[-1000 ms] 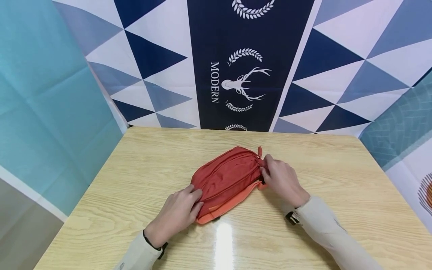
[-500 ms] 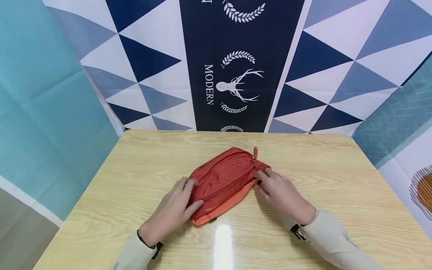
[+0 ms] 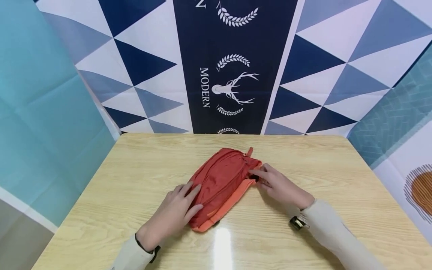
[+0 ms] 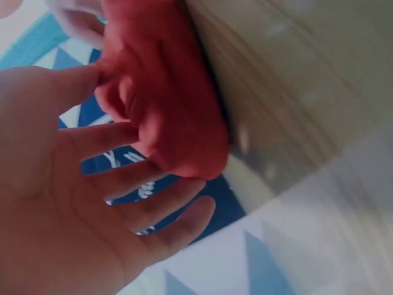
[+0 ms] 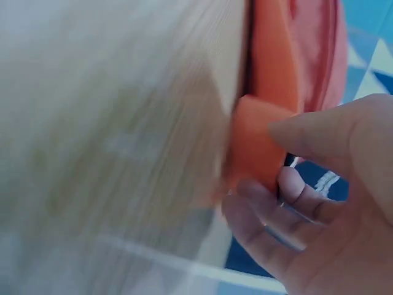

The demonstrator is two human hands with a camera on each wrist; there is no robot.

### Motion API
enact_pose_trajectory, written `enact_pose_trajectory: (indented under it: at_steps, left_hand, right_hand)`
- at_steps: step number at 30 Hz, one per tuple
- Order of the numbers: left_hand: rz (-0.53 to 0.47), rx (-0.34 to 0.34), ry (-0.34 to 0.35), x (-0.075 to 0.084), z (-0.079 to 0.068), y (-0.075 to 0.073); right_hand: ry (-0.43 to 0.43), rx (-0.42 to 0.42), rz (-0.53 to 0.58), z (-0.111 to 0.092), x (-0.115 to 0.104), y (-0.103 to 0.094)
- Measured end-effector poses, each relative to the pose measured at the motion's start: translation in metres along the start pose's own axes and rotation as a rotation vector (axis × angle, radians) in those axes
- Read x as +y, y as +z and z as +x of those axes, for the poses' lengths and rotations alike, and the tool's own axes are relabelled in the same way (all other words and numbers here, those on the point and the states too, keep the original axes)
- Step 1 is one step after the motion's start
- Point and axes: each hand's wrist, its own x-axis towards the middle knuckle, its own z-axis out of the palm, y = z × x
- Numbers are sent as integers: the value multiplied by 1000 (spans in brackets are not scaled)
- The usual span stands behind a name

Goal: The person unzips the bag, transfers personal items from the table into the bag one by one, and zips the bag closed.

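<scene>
A small red fabric bag [image 3: 219,176] lies slanted on the table, with an orange backing strip [image 3: 233,197] along its near side. Its zip pull [image 3: 249,151] sticks out at the far right end. My left hand [image 3: 173,210] rests on the bag's left end with fingers spread and fairly straight. At the opposite end, my right hand [image 3: 278,185] pinches the orange flap [image 5: 258,141] between thumb and fingers, close to a small black piece [image 3: 254,177]. What lies under the bag is hidden.
The wood-grain table [image 3: 145,161] extends around the bag on all sides. A patterned cloth [image 3: 152,75] hangs behind its far edge, and a teal cloth [image 3: 50,105] hangs at the left. Light reflects off the table's near part.
My right hand has shifted from the bag's upper right corner down to the orange flap. The left fingers have spread over its left end. The bag has turned slightly to a steeper slant.
</scene>
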Motion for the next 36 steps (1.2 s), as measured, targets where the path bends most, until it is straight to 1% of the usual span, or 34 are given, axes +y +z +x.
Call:
enact_pose_trajectory:
  at_steps: [2,4,7,9,11,12,14,16,17,19,21,23,25,26,28,29,31,34,36]
  left_hand:
    - [41,1,16,7,-4,-2]
    - [76,1,48,14,-7,-3]
    - [118,15,114,22,-10,-3]
    - [94,25,173,26,-8,-4]
    - [22,32,220,24,-2,-5]
    - [-27,36,240,21,3,-6]
    - [-109,40,260,13,17,-9]
    - [-148,56,264,1,36,-10]
    - [-157,61,255,-6,46,-10]
    - [-147,61,218,-20,68,-8]
    - [-154,39,175,-33,89,-4]
    - [-192,-12,127,-44,108,1]
    - [-245,-69,93,-51,123,7]
    - [-275,-94,89,-53,129,10]
    - [-321,-132,89,-56,138,15]
    - [-329,-141,89,-57,140,17]
    - [-324,-134,94,-57,141,21]
    - [-238,-70,86,-56,135,25]
    - [-159,-17,78,-54,127,26]
  right_hand:
    - [11,-57,54,8,12,-1]
    - [47,-129,125,15,23,-5]
    - [119,-240,279,22,36,-13]
    - [165,-269,349,19,42,-16]
    - [198,-244,360,13,40,-14]
    - [202,-211,339,9,35,-12]
    - [173,-121,237,-1,17,-5]
    - [138,-54,117,-13,-8,4]
    - [119,-44,75,-18,-22,8]
    - [82,-68,8,-30,-46,15]
    - [56,-130,-26,-39,-64,21]
    - [32,-177,-56,-46,-77,27]
    - [-6,-197,-109,-52,-85,34]
    - [-20,-202,-125,-55,-87,37]
    - [-29,-205,-144,-59,-90,41]
    - [-30,-208,-156,-60,-90,42]
    - [-8,-197,-174,-61,-88,40]
    - [50,-167,-216,-57,-77,33]
    - [87,-159,-239,-52,-63,26]
